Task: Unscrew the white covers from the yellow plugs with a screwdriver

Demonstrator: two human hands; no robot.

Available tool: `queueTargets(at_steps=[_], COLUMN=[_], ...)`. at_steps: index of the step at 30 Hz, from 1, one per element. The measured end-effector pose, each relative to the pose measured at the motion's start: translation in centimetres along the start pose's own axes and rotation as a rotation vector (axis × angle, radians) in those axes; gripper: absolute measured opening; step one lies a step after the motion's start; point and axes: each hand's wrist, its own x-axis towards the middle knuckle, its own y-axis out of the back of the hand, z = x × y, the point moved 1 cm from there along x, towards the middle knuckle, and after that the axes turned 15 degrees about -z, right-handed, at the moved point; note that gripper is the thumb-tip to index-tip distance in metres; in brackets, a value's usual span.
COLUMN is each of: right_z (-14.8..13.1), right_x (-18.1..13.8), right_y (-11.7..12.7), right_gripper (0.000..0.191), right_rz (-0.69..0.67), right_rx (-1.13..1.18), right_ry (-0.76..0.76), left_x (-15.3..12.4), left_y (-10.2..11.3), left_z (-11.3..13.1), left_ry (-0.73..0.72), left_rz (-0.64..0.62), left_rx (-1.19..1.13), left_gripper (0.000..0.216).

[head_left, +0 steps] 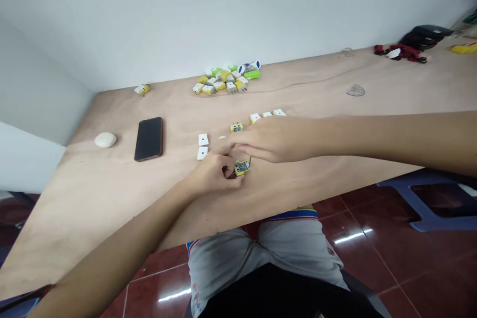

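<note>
My left hand (214,174) is closed on a small yellow plug adapter (242,167), holding it low over the table with its grey inside exposed. A thin metal rod (250,161) points down from the fingers of my right hand (272,140), its lower end at the adapter's right edge. The rod's upper part is hidden by that hand. Just beyond my fingers stands another yellow adapter (236,127), also uncovered, with its prongs pointing away. Two white cover pieces (202,139) lie left of it, near a tiny white strip (222,137). Several white-topped pieces (255,118) are partly behind my right hand.
A heap of yellow, white and green adapters (219,85) lies by the wall, with a single adapter (142,89) farther left. A black phone (149,139) and a white oval object (105,139) are at left. A flat grey piece (356,90) lies right; a blue stool (417,203) stands below.
</note>
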Motion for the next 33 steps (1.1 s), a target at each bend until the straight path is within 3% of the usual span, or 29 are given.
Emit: queueTargets(at_steps=[4,9,15,21,23,26,28,33], right_z=[0.0,0.1,0.0,0.4,0.6,0.8,0.8,0.7], right_x=[-0.1,-0.1,-0.2,-2.9,-3.9,-5.1,-5.3,-4.0], right_y=[-0.3,-0.7,-0.8,-1.3,-2.3,-4.7,-6.7,-11.2], right_gripper=[0.030,0.027,0.024,0.042,0.016,0.029,0.022,0.022], right_rz=[0.002,0.034,0.050,0.206,0.271,0.376,0.437,0.435], right_rx=[-0.037,-0.112,-0.028,0.172,0.207,0.220,0.244,0.291], right_ry=[0.122,-0.040,0.078,-0.042,-0.058,-0.130,-0.115,-0.045], left_x=[0.0,-0.1,-0.1,-0.3,-0.3,-0.5,-0.6,-0.8], left_y=[-0.1,-0.1,-0.1,0.2,0.4,0.8,1.0,1.3], left_z=[0.0,-0.1,-0.2,0.2,0.4,0.7,0.8,1.0], left_ry=[0.003,0.025,0.012,0.013,0.013,-0.018,-0.049,-0.060], left_rz=[-0.014,-0.004,-0.018,-0.022,-0.046,-0.075,-0.112,-0.162], left_rx=[-0.019,-0.004,-0.007,-0.024,-0.037,-0.031,-0.014,-0.017], left_gripper=[0.039,0.039,0.042,0.037,0.032,0.028,0.029,0.030])
